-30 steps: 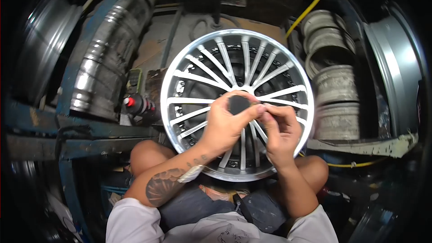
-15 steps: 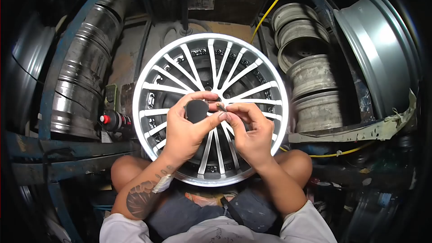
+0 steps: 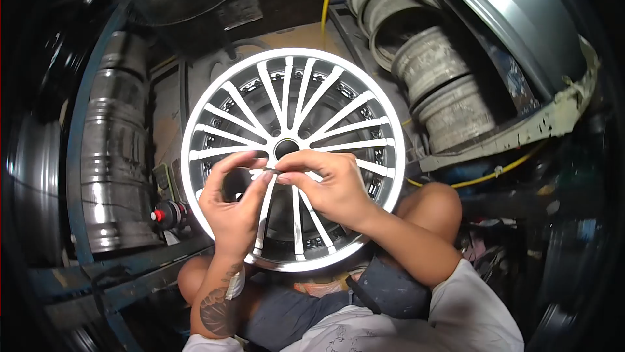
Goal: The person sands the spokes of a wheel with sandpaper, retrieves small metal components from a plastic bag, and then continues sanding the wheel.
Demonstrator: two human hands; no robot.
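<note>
A silver multi-spoke wheel [image 3: 293, 262] lies face up in front of me, its round centre hole [image 3: 286, 149] dark. Over its near half, my left hand [image 3: 234, 202] is curled with thumb and fingers pinching a thin dark piece [image 3: 273, 170], seen nearly edge-on. My right hand [image 3: 332, 189] meets it from the right, thumb and forefinger closed on the same piece. Most of the piece is hidden by the fingers, so its kind cannot be told.
Stacked bare rims [image 3: 117, 156] stand at the left, and more dusty rims [image 3: 449, 104] at the right. A large grey rim [image 3: 521, 20] sits beyond them. A red-capped dark bottle [image 3: 170, 214] is left of the wheel. A yellow hose [image 3: 478, 181] runs along the right.
The view has turned and shifted. Both hands have moved left and nearer to me over the wheel. The dark piece, earlier showing a broad rounded face in my left hand, now shows only thinly.
</note>
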